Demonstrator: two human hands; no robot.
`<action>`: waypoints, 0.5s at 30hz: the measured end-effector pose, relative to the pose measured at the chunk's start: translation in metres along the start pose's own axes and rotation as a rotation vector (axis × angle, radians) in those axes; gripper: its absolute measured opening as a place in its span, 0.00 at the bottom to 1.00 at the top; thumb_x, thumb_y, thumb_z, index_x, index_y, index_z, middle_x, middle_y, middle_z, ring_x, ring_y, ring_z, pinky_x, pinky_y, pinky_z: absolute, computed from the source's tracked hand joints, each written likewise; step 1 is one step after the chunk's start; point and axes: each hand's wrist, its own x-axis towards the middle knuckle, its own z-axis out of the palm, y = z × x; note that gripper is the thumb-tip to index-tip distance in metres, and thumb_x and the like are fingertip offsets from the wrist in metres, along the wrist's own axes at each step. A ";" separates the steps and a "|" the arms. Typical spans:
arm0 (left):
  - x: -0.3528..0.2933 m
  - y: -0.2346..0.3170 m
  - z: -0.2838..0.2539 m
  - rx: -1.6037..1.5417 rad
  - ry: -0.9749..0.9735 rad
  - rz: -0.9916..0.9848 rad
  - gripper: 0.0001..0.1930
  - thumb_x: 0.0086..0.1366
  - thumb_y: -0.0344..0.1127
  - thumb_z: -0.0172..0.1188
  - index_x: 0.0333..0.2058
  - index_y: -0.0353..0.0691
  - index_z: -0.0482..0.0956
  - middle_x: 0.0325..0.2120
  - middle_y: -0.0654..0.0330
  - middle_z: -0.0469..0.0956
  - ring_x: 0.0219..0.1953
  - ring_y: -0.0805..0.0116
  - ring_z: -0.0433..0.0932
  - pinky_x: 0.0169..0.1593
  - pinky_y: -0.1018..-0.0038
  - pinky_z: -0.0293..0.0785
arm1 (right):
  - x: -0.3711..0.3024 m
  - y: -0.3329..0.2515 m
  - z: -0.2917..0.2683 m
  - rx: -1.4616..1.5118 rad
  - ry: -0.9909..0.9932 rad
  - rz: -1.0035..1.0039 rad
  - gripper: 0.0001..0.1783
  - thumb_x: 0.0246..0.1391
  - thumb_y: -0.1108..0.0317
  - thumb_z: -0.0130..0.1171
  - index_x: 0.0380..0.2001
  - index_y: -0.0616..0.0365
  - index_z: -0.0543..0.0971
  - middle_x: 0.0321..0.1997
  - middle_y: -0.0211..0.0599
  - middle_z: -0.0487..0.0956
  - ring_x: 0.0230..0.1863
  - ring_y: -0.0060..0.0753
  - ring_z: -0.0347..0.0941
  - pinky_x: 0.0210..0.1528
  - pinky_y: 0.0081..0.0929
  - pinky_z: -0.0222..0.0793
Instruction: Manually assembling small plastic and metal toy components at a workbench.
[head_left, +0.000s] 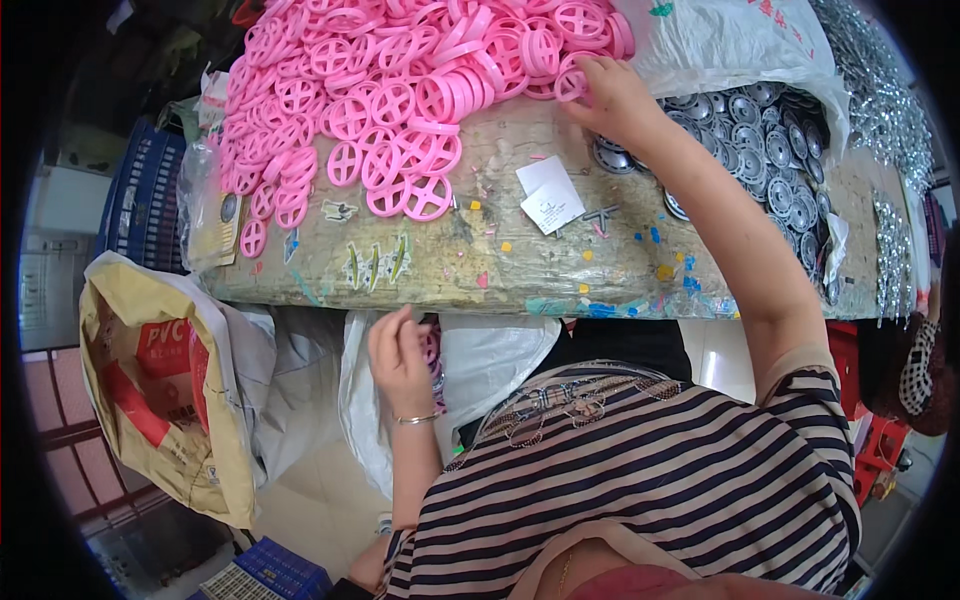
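A big heap of pink plastic rings with crossed spokes (390, 103) covers the far left and middle of the worktable (440, 258). At the heap's right edge my right hand (617, 98) reaches across, its fingers closed on a pink ring (571, 84). My left hand (399, 352) is just off the near table edge, above a white sack (497, 345), with its fingers loosely apart and nothing visible in them. Beside its fingertips, pink and grey pieces (433, 347) show in the sack's mouth. Silver-grey round discs (745, 138) lie right of my right forearm.
A white bag (738, 38) stands behind the discs, with silver tinsel (880, 85) farther right. A paper slip (550, 195), stickers (375, 265) and coloured scraps lie on the table. An open paper sack (222, 420) and blue crates (145, 190) stand at left.
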 end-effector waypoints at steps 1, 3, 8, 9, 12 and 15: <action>0.004 0.003 0.013 -0.084 -0.044 0.014 0.14 0.65 0.24 0.50 0.50 0.33 0.71 0.40 0.56 0.74 0.41 0.67 0.76 0.41 0.79 0.73 | -0.006 -0.014 -0.013 -0.003 -0.002 -0.003 0.33 0.46 0.57 0.64 0.53 0.61 0.70 0.49 0.49 0.75 0.53 0.48 0.70 0.53 0.38 0.68; 0.014 0.029 0.047 -0.332 -0.094 0.021 0.19 0.64 0.23 0.51 0.55 0.34 0.66 0.44 0.55 0.73 0.44 0.66 0.76 0.44 0.78 0.75 | -0.025 -0.054 -0.039 0.697 -0.292 0.238 0.30 0.51 0.54 0.62 0.52 0.62 0.71 0.46 0.47 0.77 0.46 0.41 0.75 0.49 0.34 0.70; 0.036 0.062 0.119 -0.710 -0.354 -0.001 0.19 0.64 0.25 0.55 0.53 0.35 0.66 0.49 0.55 0.70 0.45 0.67 0.76 0.43 0.74 0.79 | -0.106 -0.104 -0.058 1.075 -0.563 0.327 0.20 0.59 0.59 0.55 0.49 0.62 0.74 0.44 0.42 0.78 0.45 0.26 0.73 0.49 0.26 0.68; 0.037 0.058 0.124 -0.776 -0.583 -0.119 0.16 0.65 0.26 0.55 0.51 0.35 0.67 0.46 0.56 0.72 0.45 0.68 0.76 0.43 0.74 0.80 | -0.112 -0.099 -0.059 1.100 -0.556 0.369 0.19 0.59 0.59 0.54 0.47 0.61 0.76 0.44 0.40 0.79 0.45 0.25 0.73 0.49 0.25 0.68; 0.035 0.052 0.130 -0.759 -0.564 -0.190 0.11 0.66 0.26 0.54 0.46 0.33 0.70 0.39 0.59 0.76 0.41 0.69 0.78 0.42 0.74 0.80 | -0.118 -0.073 -0.063 0.923 -0.564 0.535 0.16 0.61 0.62 0.52 0.43 0.62 0.78 0.41 0.38 0.79 0.44 0.25 0.72 0.49 0.25 0.67; 0.040 0.055 0.131 -0.760 -0.483 -0.294 0.08 0.67 0.28 0.53 0.41 0.30 0.70 0.35 0.56 0.77 0.36 0.70 0.79 0.41 0.75 0.81 | -0.106 0.000 -0.052 0.662 -0.042 0.342 0.16 0.59 0.62 0.53 0.42 0.63 0.78 0.41 0.41 0.79 0.44 0.36 0.74 0.48 0.30 0.67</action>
